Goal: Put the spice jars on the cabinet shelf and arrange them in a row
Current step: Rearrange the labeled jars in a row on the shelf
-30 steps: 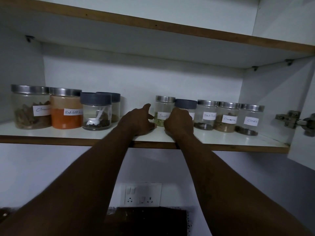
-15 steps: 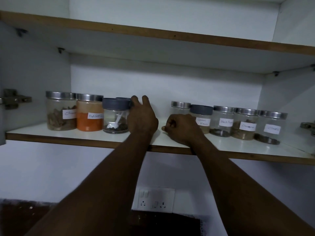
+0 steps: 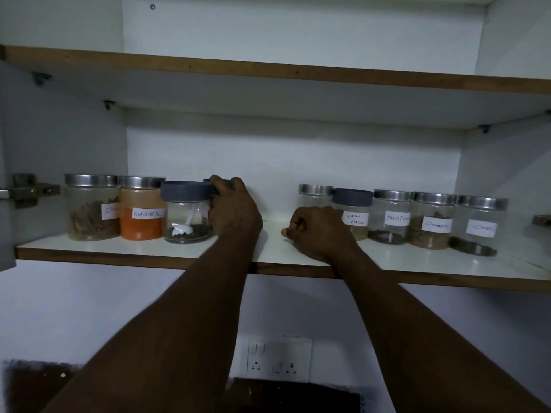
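Spice jars stand on the white cabinet shelf (image 3: 271,251) in two groups with a gap between them. On the left are a brown-spice jar (image 3: 91,210), the red chilli powder jar (image 3: 141,211) and a grey-lidded jar (image 3: 186,211) with a white spoon inside. My left hand (image 3: 235,216) grips a second grey-lidded jar (image 3: 207,181) behind it, mostly hidden. My right hand (image 3: 316,231) rests as a fist on the shelf beside the Garam Masala jar (image 3: 356,217). A steel-lidded jar (image 3: 314,193) stands behind my right hand. Black pepper (image 3: 390,217), cinnamon (image 3: 432,223) and cloves (image 3: 480,228) follow rightward.
An upper shelf (image 3: 268,70) hangs close above the jars. Door hinges sit at the left wall (image 3: 26,190) and right wall (image 3: 541,219). A socket panel (image 3: 278,359) is on the wall below, above a dark counter (image 3: 295,397).
My left hand moved left from the steel-lidded jar and closed over the rear grey-lidded jar. My right hand let go of the Garam Masala jar and curled into a fist. The view shifted left.
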A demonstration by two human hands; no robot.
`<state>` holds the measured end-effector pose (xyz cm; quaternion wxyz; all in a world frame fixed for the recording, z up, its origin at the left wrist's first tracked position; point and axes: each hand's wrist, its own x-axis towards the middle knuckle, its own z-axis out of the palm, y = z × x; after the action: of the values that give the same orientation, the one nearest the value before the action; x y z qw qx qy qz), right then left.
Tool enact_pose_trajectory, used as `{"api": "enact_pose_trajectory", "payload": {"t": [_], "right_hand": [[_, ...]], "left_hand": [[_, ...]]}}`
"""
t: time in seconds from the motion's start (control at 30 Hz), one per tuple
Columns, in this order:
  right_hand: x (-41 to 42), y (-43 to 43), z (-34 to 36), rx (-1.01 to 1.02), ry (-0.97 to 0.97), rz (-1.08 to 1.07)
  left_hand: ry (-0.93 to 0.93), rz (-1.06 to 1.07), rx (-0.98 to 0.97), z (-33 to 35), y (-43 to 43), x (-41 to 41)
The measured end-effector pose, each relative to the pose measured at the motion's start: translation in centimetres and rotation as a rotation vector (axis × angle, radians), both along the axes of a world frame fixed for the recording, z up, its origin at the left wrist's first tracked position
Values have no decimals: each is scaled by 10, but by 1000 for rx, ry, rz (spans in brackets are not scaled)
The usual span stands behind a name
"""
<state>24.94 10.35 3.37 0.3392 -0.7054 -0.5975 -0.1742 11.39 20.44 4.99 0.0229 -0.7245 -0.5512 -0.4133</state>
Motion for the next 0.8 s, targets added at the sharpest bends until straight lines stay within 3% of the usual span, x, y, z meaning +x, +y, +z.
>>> {"api": "enact_pose_trajectory", "payload": {"t": [0.27,0.57,0.8], "right_hand": [[-1,-2,-1,9,11,9],[-1,-2,0,3,-14,6],[-1,1,-1,13,1,5]], "left_hand": [[-82,-10,39,1,2,-1],[-139,-160,141,3,1,3],[-195,-315,35,-2,6,3]]}}
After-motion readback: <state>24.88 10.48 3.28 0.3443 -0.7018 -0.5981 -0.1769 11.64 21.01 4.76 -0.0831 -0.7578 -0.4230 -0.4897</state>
